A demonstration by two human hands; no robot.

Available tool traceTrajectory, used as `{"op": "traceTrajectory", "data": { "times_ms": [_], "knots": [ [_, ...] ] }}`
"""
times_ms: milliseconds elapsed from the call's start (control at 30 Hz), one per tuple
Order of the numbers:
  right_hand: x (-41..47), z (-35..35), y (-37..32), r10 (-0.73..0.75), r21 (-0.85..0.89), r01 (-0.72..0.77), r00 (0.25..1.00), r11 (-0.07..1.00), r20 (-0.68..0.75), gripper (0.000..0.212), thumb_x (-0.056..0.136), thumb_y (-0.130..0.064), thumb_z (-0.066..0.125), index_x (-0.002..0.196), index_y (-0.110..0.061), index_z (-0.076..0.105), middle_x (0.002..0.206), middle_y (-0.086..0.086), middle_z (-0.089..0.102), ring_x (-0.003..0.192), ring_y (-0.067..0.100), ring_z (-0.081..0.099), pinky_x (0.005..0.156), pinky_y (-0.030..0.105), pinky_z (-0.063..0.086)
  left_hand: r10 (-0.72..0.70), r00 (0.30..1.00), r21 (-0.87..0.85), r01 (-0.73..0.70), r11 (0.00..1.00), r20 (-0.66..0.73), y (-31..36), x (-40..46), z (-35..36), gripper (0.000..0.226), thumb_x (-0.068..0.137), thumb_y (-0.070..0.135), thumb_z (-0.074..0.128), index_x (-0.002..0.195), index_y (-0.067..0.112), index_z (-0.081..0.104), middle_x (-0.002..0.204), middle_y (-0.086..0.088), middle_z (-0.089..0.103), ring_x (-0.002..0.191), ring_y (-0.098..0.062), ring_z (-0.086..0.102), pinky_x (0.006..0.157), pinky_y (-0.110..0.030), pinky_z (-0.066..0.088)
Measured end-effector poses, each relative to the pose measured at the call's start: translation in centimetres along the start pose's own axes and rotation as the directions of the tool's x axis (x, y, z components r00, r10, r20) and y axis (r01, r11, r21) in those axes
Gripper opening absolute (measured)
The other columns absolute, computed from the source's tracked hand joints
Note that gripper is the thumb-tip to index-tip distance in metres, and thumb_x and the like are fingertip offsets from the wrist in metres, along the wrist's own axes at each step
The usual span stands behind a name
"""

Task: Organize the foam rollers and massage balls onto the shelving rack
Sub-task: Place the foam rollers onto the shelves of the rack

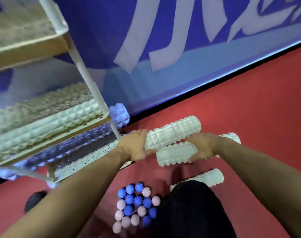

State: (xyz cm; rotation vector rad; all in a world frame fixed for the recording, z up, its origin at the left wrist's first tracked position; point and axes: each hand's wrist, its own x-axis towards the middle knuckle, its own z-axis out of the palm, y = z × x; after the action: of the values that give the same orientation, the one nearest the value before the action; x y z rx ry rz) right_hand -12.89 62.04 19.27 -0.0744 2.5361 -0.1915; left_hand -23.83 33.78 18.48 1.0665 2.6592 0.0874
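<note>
The left hand [135, 146] grips one white foam roller [173, 132]; the right hand [202, 146] grips a second [176, 152]. The shelving rack [93, 86] already carries rollers. One roller [209, 176] and the massage balls [136, 206] remain on the floor [249, 100].

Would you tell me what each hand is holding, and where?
The left hand grips one white roller at its near end; the right hand grips another white roller around its middle.
</note>
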Motion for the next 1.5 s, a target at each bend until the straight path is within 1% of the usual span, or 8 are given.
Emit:
{"op": "traceTrajectory", "data": {
  "times_ms": [100,200,300,500,833,1000,1233,1500],
  "knots": [
    [-3.9,-4.2,-3.8,-0.042,-0.063,0.037,0.995,0.997,-0.090,0.059,0.066,-0.072,0.071,0.111,-0.039,0.051,0.098,-0.022,0.053,0.101,0.015,0.061,0.074,0.028,0.040,0.003,0.995,0.041,0.001,0.999,-0.097,-0.3,-4.4,-5.3,0.084,0.075,0.085,0.042,0.132,0.024,0.041,0.124,-0.006,0.059,0.112,-0.030,0.058,0.089,-0.044,0.050],
    [-7.5,-7.9,-7.9,-0.107,-0.160,0.075,0.974,0.984,-0.200,0.074,0.071,-0.068,0.071,0.131,-0.031,0.049,0.126,-0.010,0.058,0.116,0.020,0.059,0.083,0.030,0.042,-0.021,0.984,0.082,0.036,0.996,-0.178,-0.8,-9.5,-10.1,0.083,0.070,0.084,0.038,0.127,0.024,0.044,0.122,-0.005,0.061,0.109,-0.031,0.060,0.086,-0.043,0.051],
    [-10.2,-11.0,-11.8,-0.165,-0.202,0.110,0.946,0.973,-0.279,0.082,0.064,-0.075,0.067,0.131,-0.033,0.049,0.132,-0.009,0.058,0.117,0.020,0.059,0.091,0.035,0.049,-0.066,0.961,0.106,0.097,0.990,-0.268,-1.7,-14.7,-14.1,0.085,0.074,0.083,0.041,0.134,0.024,0.041,0.125,-0.006,0.061,0.110,-0.032,0.060,0.087,-0.043,0.051],
    [-14.1,-16.4,-20.0,-0.259,-0.260,0.175,0.904,0.950,-0.341,0.060,0.064,-0.076,0.066,0.108,-0.038,0.053,0.105,-0.022,0.058,0.096,0.010,0.058,0.081,0.035,0.049,-0.110,0.902,0.163,0.193,0.968,-0.417,-4.8,-24.3,-20.4,0.091,0.072,0.091,0.033,0.131,0.021,0.043,0.124,-0.005,0.061,0.108,-0.028,0.060,0.086,-0.042,0.051],
    [-17.4,-24.1,-28.9,-0.377,-0.304,0.258,0.810,0.917,-0.449,0.049,0.072,-0.073,0.068,0.097,-0.033,0.054,0.081,-0.015,0.061,0.066,0.005,0.058,0.068,0.033,0.051,-0.101,0.747,0.266,0.356,0.896,-0.658,-11.8,-33.1,-29.2,0.077,0.079,0.078,0.041,0.132,0.022,0.044,0.123,-0.002,0.062,0.111,-0.025,0.058,0.098,-0.045,0.044],
    [-16.1,-27.7,-30.5,-0.433,-0.334,0.302,0.778,0.893,-0.455,0.062,0.060,-0.091,0.057,0.095,-0.040,0.049,0.090,-0.012,0.066,0.073,0.018,0.069,0.067,0.046,0.059,-0.129,0.733,0.290,0.416,0.862,-0.668,-13.4,-31.8,-33.1,0.076,0.078,0.075,0.040,0.133,0.023,0.042,0.119,0.000,0.060,0.106,-0.023,0.058,0.092,-0.042,0.044],
    [-14.0,-30.7,-32.1,-0.480,-0.396,0.310,0.743,0.864,-0.467,0.057,0.071,-0.076,0.063,0.111,-0.036,0.053,0.106,-0.016,0.056,0.094,0.012,0.058,0.079,0.038,0.051,-0.116,0.778,0.414,0.447,0.793,-0.617,-16.0,-28.9,-35.9,0.073,0.084,0.072,0.039,0.133,0.017,0.041,0.123,-0.005,0.058,0.106,-0.027,0.058,0.095,-0.040,0.043],
    [-9.9,-29.9,-32.7,-0.514,-0.385,0.365,0.745,0.848,-0.425,0.061,0.072,-0.080,0.062,0.116,-0.037,0.052,0.108,-0.015,0.055,0.092,0.012,0.057,0.074,0.034,0.047,-0.138,0.788,0.428,0.461,0.778,-0.599,-16.8,-28.4,-35.9,0.073,0.082,0.080,0.032,0.115,0.017,0.051,0.099,0.001,0.063,0.082,-0.022,0.062,0.059,-0.035,0.043]
  ]
}}
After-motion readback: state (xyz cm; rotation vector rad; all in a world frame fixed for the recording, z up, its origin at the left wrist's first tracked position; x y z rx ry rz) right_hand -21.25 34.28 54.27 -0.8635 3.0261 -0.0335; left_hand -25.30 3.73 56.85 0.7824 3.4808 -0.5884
